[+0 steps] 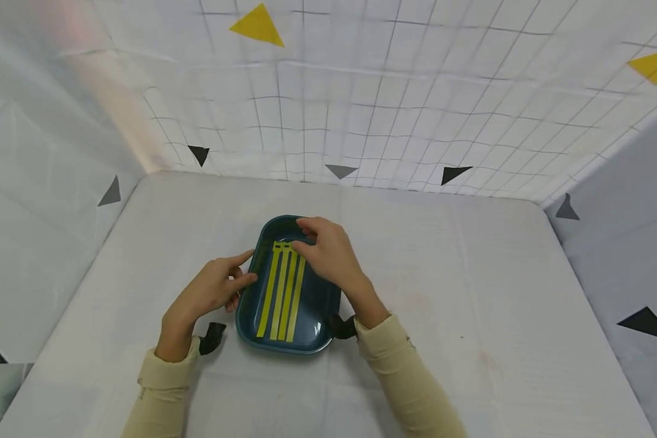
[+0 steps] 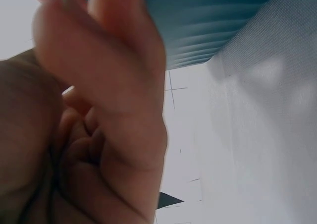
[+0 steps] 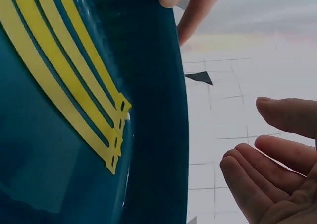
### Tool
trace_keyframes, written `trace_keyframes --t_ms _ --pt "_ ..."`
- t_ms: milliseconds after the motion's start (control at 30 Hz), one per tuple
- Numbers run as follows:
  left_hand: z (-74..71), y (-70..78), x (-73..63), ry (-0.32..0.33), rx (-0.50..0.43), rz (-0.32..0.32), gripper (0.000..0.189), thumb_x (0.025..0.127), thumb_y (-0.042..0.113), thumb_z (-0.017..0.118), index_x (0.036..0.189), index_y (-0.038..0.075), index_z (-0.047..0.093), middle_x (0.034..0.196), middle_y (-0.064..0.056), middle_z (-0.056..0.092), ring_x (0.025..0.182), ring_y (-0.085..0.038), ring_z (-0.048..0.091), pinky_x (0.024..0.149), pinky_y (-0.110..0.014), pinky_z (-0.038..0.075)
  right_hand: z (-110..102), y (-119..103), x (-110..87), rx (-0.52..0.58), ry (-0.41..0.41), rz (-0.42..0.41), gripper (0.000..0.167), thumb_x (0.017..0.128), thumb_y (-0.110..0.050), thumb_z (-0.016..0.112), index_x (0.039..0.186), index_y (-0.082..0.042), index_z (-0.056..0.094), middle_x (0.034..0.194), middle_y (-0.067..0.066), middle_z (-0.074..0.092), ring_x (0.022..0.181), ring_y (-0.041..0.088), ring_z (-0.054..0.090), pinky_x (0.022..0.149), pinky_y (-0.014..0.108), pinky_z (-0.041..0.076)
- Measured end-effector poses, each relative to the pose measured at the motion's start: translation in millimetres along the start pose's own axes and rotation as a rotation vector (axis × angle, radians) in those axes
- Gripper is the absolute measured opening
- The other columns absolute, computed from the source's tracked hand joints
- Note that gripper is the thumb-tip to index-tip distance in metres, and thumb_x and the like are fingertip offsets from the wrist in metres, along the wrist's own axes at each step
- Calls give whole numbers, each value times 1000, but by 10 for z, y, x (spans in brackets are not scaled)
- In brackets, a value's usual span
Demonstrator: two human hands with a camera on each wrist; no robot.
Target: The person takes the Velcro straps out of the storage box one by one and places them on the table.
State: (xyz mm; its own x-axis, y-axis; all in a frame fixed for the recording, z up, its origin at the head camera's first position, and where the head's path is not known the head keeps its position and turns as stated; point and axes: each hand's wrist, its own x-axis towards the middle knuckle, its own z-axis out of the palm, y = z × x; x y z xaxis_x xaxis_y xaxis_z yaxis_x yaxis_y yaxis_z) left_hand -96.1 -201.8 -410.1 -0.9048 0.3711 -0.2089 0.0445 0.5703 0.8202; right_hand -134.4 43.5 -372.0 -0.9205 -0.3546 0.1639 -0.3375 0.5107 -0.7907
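Observation:
A dark teal tray (image 1: 320,316) with rounded corners lies on the white surface. Inside it, several flat yellow strips (image 1: 268,292) run side by side, their slotted heads toward the far end; they look like flat ties. My left hand (image 1: 210,286) holds the tray's left rim, thumb over the edge and a finger against the outside. In the left wrist view, curled fingers (image 2: 124,95) cover much of the tray wall (image 2: 198,16). Above the tray's far right part hovers my right hand (image 1: 331,252), thumb and fingers apart with nothing between them. It partly hides the strips' heads.
White sheeting with a line grid (image 1: 361,121) rises behind the table. Sheeting also stands at the left (image 1: 44,213) and right (image 1: 624,243). Black, grey and yellow triangles mark these walls. A dark curved piece (image 1: 213,337) sits at the left wrist, another (image 1: 342,326) at the right.

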Motion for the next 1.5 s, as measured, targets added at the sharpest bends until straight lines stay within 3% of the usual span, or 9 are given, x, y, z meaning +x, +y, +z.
trace_keyframes --t_ms 300,567,700,1000,1300,1500 --pt "-9 3 24 -7 5 0 62 101 18 59 154 1 31 69 -4 60 45 -23 56 48 -44 52 94 33 155 140 -102 75 40 93 -11 70 129 4 62 125 17 64 108 26 64 90 35 53" --pt "-20 4 23 -7 6 -6 62 101 18 59 154 1 31 67 -4 60 45 -23 56 49 -44 52 276 101 307 15 -134 108 39 92 -13 70 126 4 64 100 11 69 86 21 64 73 30 53" --pt "-25 0 27 -10 7 -3 61 101 18 59 154 2 31 65 -4 60 45 -25 56 49 -43 52 359 125 377 -38 -150 166 40 91 -13 72 128 2 64 97 9 68 78 20 62 66 30 51" --pt "-20 6 29 -19 -8 1 61 102 19 58 153 1 32 65 -4 60 45 -24 56 49 -43 53 538 233 455 -108 -198 253 45 90 -15 73 132 -2 61 99 9 68 79 18 64 70 32 53" --pt "-48 14 25 -25 3 -9 62 102 20 59 154 0 30 63 -6 59 45 -26 56 49 -43 52 632 272 482 -80 -191 305 51 90 -17 74 136 -2 58 120 14 66 105 26 64 87 40 53" --pt "-55 -4 20 -21 0 -3 62 102 19 58 153 0 31 63 -5 59 44 -25 56 48 -42 52 682 294 505 -106 -184 340 50 89 -20 76 134 -5 60 123 13 65 109 27 63 91 41 51"
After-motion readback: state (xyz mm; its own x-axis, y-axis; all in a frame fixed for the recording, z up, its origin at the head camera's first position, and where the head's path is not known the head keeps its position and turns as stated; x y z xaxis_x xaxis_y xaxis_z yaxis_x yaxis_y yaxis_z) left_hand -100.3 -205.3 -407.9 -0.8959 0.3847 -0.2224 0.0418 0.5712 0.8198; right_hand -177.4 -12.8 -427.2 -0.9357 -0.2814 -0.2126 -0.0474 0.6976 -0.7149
